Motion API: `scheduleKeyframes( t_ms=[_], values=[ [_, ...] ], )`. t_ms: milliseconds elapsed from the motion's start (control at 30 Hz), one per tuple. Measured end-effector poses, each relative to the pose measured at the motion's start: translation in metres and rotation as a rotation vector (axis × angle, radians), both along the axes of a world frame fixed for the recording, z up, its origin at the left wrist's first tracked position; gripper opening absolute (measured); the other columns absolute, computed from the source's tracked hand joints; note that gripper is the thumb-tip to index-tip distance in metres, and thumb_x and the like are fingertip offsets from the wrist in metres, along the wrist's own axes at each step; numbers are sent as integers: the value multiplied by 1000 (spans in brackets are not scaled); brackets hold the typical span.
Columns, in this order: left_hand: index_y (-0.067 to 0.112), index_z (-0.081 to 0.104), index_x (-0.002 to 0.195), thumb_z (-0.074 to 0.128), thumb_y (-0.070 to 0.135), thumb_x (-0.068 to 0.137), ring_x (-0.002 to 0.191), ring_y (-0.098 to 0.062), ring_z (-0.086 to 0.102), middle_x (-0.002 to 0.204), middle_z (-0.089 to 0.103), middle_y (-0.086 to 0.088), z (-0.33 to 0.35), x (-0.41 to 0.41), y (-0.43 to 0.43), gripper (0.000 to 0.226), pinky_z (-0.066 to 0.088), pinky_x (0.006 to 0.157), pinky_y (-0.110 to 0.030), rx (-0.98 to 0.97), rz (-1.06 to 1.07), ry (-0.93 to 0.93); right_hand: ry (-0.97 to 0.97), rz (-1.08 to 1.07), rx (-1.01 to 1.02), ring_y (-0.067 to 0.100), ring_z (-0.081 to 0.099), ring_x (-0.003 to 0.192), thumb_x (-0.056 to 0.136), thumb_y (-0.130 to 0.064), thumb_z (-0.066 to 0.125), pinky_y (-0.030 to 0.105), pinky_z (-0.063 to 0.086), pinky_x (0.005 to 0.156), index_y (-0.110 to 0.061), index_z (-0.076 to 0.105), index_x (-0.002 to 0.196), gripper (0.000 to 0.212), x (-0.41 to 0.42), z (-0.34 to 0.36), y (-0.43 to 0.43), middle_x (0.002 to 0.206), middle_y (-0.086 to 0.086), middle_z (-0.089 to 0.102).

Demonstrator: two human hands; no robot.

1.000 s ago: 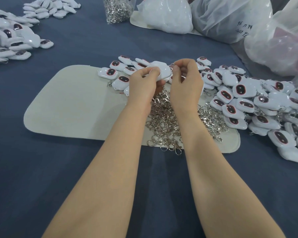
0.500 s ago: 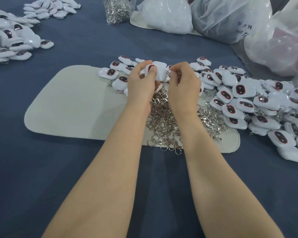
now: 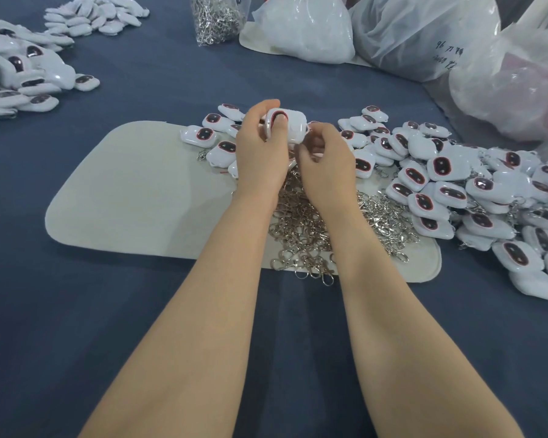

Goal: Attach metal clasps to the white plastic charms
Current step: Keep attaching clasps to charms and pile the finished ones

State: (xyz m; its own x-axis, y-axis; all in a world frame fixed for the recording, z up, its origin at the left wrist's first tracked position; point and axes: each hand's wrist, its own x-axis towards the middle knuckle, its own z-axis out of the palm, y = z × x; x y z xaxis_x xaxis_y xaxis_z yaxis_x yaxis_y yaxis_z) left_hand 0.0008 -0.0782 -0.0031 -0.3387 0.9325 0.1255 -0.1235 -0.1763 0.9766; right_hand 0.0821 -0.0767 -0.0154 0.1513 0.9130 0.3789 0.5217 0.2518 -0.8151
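My left hand (image 3: 261,153) grips a white plastic charm (image 3: 290,128) with a dark red-rimmed oval, thumb across its face, held above the mat. My right hand (image 3: 325,165) is curled close beside it, fingertips at the charm's right edge; whatever it pinches is hidden by the fingers. Under both hands lies a heap of silver metal clasps (image 3: 310,229) on a pale grey mat (image 3: 133,191). Several more white charms (image 3: 450,191) are piled to the right, and a few (image 3: 203,135) lie left of my hands.
Another pile of charms (image 3: 19,77) sits at the far left, a smaller one (image 3: 95,15) behind it. A clear bag of clasps (image 3: 217,17) and several white plastic bags (image 3: 424,36) stand at the back. A dark blue cloth (image 3: 76,327) covers the table.
The charm has turned in my left hand so its dark oval faces up. My right hand has dropped slightly lower and closer to the charm's right edge.
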Motion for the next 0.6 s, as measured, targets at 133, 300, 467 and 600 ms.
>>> scheduleKeyframes(
  t_ms=[133, 300, 467, 600],
  values=[
    [10, 59, 112, 50, 11, 95, 50, -6, 52, 82, 57, -2, 1, -2, 1, 19, 46, 50, -18, -139, -13, -266, 59, -6, -19, -2, 53, 79, 92, -10, 55, 3, 40, 72, -11, 62, 105, 15, 1, -1, 2, 90, -10, 60],
    [11, 56, 83, 48, 6, 95, 51, -8, 50, 65, 52, -3, 2, -5, 0, 15, 44, 45, -17, -225, -64, -432, 131, -15, -4, 0, 57, 80, 93, -14, 55, 7, 43, 74, -17, 63, 96, 9, 1, 0, 1, 84, -14, 60],
    [12, 56, 79, 50, 6, 95, 50, -7, 52, 68, 55, -3, 4, -5, 0, 18, 45, 43, -15, -281, -102, -497, 183, -50, 56, -7, 53, 69, 92, -9, 55, 4, 39, 65, -16, 59, 93, 8, 0, 1, 1, 79, -16, 58],
    [13, 56, 80, 50, 8, 95, 47, -5, 53, 74, 56, -3, 4, -4, 0, 16, 44, 42, -15, -317, -108, -495, 227, -71, 98, -7, 53, 67, 93, -10, 56, 6, 41, 67, -17, 56, 88, 8, 0, 3, 0, 76, -16, 57]
  ],
)
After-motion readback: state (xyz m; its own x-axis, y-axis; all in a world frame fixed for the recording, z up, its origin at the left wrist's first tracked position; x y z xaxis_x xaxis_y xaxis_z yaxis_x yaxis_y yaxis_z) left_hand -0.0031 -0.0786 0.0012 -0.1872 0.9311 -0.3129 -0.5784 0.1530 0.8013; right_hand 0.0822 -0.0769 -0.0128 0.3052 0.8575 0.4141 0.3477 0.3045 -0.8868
